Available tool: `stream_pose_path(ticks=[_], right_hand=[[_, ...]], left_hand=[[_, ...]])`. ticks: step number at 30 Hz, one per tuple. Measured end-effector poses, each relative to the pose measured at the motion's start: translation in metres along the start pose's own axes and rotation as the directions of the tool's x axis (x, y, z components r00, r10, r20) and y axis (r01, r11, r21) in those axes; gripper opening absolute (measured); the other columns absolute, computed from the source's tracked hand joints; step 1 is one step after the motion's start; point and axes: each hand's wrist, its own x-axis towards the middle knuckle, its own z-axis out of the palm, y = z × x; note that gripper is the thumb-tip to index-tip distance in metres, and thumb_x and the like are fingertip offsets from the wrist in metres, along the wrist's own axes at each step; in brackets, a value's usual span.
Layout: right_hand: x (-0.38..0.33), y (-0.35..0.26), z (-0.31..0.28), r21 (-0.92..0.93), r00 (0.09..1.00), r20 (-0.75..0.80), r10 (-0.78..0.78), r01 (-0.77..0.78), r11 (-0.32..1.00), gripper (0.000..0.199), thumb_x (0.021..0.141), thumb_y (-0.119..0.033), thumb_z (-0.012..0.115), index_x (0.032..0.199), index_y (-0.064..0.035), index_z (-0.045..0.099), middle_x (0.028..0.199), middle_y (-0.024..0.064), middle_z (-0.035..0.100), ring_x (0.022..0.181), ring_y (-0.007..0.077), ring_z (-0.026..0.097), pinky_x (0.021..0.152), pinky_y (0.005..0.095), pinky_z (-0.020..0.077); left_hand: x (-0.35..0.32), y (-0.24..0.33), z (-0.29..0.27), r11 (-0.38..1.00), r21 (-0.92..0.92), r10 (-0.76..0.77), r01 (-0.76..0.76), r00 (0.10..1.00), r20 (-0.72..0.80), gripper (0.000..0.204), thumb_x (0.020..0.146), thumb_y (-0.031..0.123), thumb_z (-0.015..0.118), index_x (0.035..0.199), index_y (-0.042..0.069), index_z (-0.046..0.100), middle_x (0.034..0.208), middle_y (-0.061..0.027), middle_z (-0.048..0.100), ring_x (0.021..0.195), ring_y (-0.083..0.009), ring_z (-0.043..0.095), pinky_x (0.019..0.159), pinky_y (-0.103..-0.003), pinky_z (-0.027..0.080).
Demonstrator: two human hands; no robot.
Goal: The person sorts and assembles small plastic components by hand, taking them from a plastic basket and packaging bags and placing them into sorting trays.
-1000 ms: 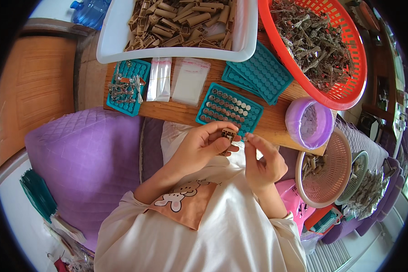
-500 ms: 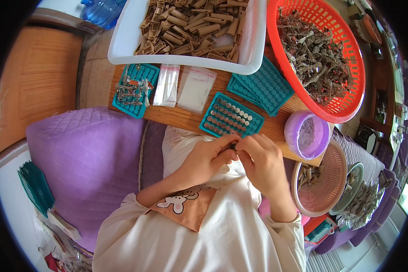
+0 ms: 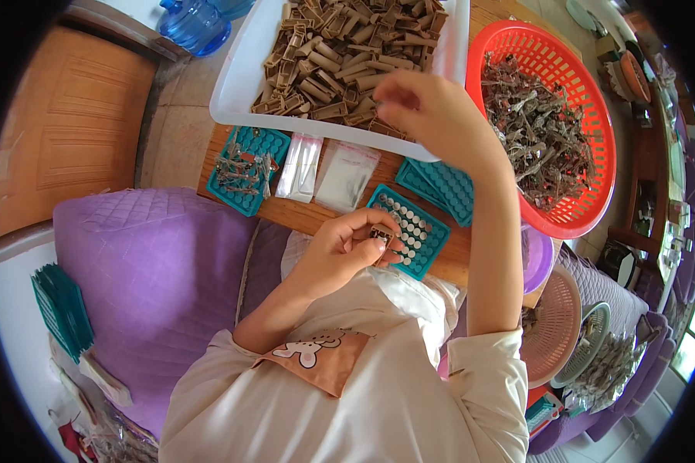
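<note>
My left hand (image 3: 344, 251) is closed around a small brown plastic housing (image 3: 381, 234) with dark and shiny bits on its face, held above my lap. Just beyond it lies a teal tray (image 3: 432, 255) with rows of round, silvery button cells. My right hand (image 3: 425, 116) hangs over the near right edge of a white plastic bin (image 3: 239, 116), its fingers bent and apart with nothing visible in them. Brown plastic housings (image 3: 340, 58) fill the bin in a loose heap.
A red basket (image 3: 604, 154) of wired parts in clear wrap stands far right. On the wooden table (image 3: 301, 216) lie clear plastic bags (image 3: 349, 176), stacked teal trays (image 3: 448, 189) and a teal tray of wired pieces (image 3: 247, 170). A purple tub (image 3: 539, 258) and pink basket (image 3: 556, 324) sit right.
My right hand has left my left hand and moved up and away to the bin. The left hand has turned, and the brown housing now shows in it.
</note>
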Motion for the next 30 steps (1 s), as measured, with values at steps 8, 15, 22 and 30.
stream_pose_path(ticks=[8,15,22,30], right_hand=[[0.117,0.042,0.051,-0.243,0.997,0.034,-0.066,0.072,0.967,0.017,0.071,-0.016,0.058,0.084,-0.0039,0.057,0.078,0.0146,0.060,0.076,0.0294,0.058,0.067,0.0365,0.0464],[0.144,0.041,0.072,-0.443,0.992,-0.090,-0.085,0.037,0.896,0.022,0.073,-0.015,0.056,0.093,-0.0058,0.051,0.082,0.0165,0.060,0.080,0.0314,0.058,0.070,0.0375,0.0472],[0.088,0.014,0.008,0.295,0.963,-0.260,0.070,0.011,0.955,0.023,0.076,-0.015,0.058,0.095,-0.0027,0.057,0.072,0.0051,0.059,0.069,0.0122,0.057,0.064,0.0234,0.0449],[-0.061,-0.015,0.024,0.816,0.892,-0.192,0.409,-0.086,0.572,0.016,0.077,-0.004,0.057,0.090,0.0003,0.050,0.076,0.0021,0.055,0.069,0.0062,0.053,0.056,0.0175,0.0407]], left_hand=[[-0.001,0.000,-0.003,0.999,-0.006,-0.039,0.038,0.994,-0.098,0.023,0.083,0.010,0.051,0.103,0.000,0.048,0.089,-0.0094,0.057,0.077,-0.0144,0.058,0.068,-0.024,0.047],[-0.003,0.000,-0.003,0.999,-0.047,0.001,-0.004,0.997,-0.074,0.031,0.079,0.000,0.050,0.109,0.000,0.044,0.091,-0.0110,0.056,0.079,-0.0168,0.058,0.068,-0.025,0.046],[0.001,0.001,-0.009,0.987,0.094,0.139,-0.129,0.984,-0.111,0.030,0.083,0.010,0.050,0.111,0.002,0.042,0.102,-0.0134,0.052,0.086,-0.0197,0.057,0.074,-0.028,0.047],[0.023,0.008,0.010,0.908,-0.245,0.266,-0.339,0.920,-0.288,0.035,0.089,0.019,0.039,0.119,0.000,0.036,0.108,-0.0131,0.050,0.099,-0.0208,0.052,0.085,-0.031,0.044]])
